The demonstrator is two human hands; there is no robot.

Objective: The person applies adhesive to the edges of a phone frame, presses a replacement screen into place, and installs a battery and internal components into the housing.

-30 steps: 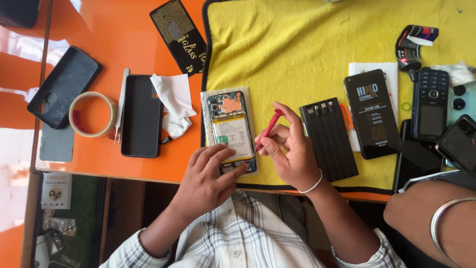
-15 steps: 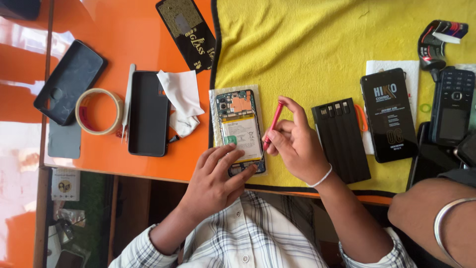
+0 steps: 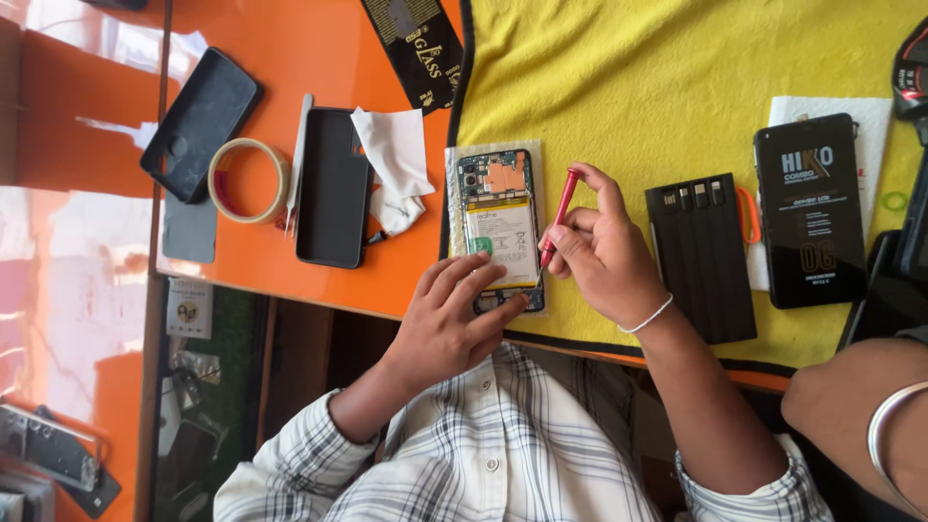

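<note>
Opened phone [image 3: 501,230]: light, stiff, fragile inside; best held by edges. Left hand [image 3: 452,324] loosely spread, steadying lower end; right hand [image 3: 601,253] closed around red screwdriver [image 3: 560,217].

A long black package [image 3: 418,50] with pale lettering and a gold-grey panel lies slanted at the top of the orange table [image 3: 280,39], its right edge just against the yellow cloth [image 3: 657,77]. On that cloth, to the right, a flat black box [image 3: 810,209] with rounded corners stands upright in the view, printed in white and dull gold; it rests on a white sheet [image 3: 865,111]. The opened phone [image 3: 501,228] near the cloth's left edge carries a pale rectangular battery label [image 3: 503,240] with small dark print and a green tab. Below the table, at the left, hangs a small pale card [image 3: 188,307] with a round dark mark
</note>
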